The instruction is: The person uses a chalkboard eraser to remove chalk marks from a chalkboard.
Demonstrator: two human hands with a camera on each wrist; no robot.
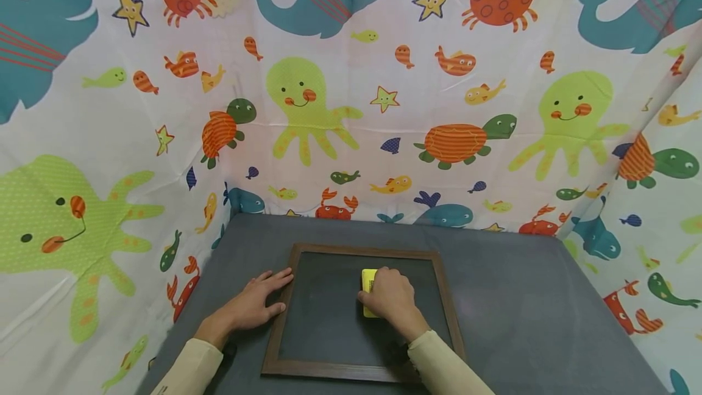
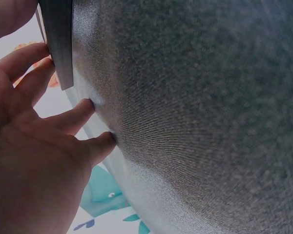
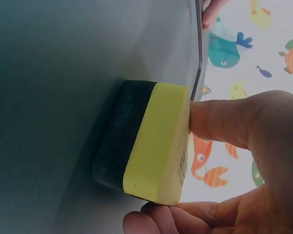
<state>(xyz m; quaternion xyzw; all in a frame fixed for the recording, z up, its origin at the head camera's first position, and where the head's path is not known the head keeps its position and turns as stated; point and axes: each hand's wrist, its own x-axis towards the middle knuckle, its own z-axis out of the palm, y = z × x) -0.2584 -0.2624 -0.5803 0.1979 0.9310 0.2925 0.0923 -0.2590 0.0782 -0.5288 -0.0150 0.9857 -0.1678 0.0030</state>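
Yellow foam eraser block [image 1: 369,294], dark pad down on the wood-framed chalkboard [image 1: 329,309], clamped in right hand [image 1: 392,300]; left hand [image 1: 252,303] flat, fingers straight, bracing frame's left edge.

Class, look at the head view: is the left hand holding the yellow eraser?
No: the right hand grips the yellow eraser on the chalkboard, while the left hand rests flat at the frame's edge.
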